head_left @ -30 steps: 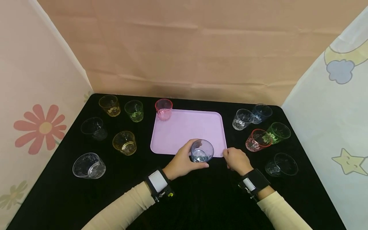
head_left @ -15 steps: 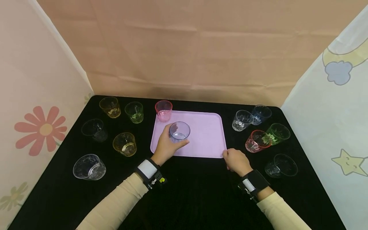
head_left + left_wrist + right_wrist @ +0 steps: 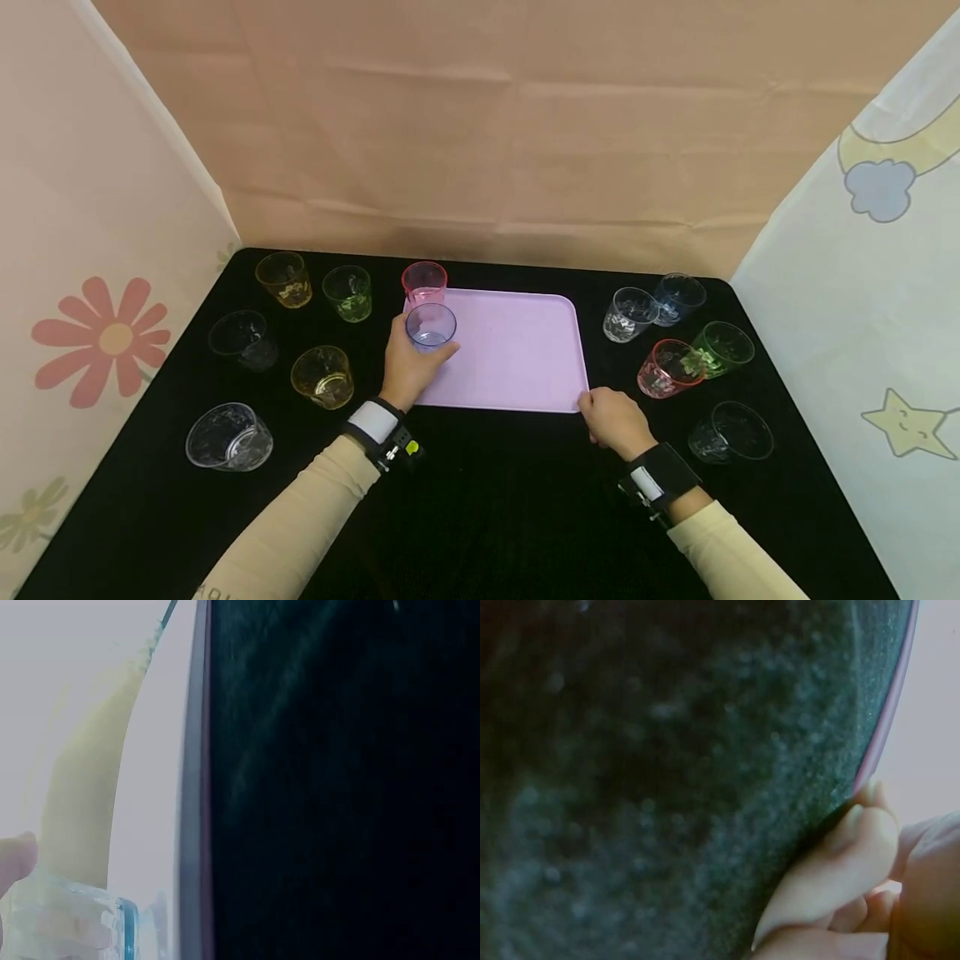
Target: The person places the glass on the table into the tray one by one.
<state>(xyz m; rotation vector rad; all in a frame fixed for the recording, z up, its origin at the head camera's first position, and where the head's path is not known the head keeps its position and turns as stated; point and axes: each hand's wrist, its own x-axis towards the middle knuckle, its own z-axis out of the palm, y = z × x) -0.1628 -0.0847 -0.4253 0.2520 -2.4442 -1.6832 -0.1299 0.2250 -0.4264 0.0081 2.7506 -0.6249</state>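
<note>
Blue glass in the left hand at the tray's left side, right hand on the near corner

Nearest, the right hand (image 3: 615, 418) has its fingers curled in and pinches the near right corner of the lilac tray (image 3: 510, 350). The tray looks thin, stiff and light, probably plastic, so it could slide if nudged; its low rim gives the fingertips something to grip.

Farther in, the left hand (image 3: 411, 360) holds the blue glass (image 3: 431, 327) over the left part of the tray, thumb along the near side and the other fingers mostly hidden round the left. The glass is upright; whether its base touches the tray I cannot tell. It should be light but rigid, smooth enough to slip, and breakable if truly glass. The best hold is round the middle of the wall, below the rim.

Around them, near to far: on the left, a clear glass (image 3: 232, 437), an amber glass (image 3: 324, 377) and a dark glass (image 3: 243, 337); on the right, a smoky glass (image 3: 731, 433) and a red glass (image 3: 670, 368) close against a green glass (image 3: 723, 348).

The pink glass (image 3: 424, 282) at the tray's far left corner is the main obstacle: it stands directly behind the blue one, close enough to knock, though contact is unclear. At the back stands a plain tan backdrop (image 3: 480, 125).
</note>
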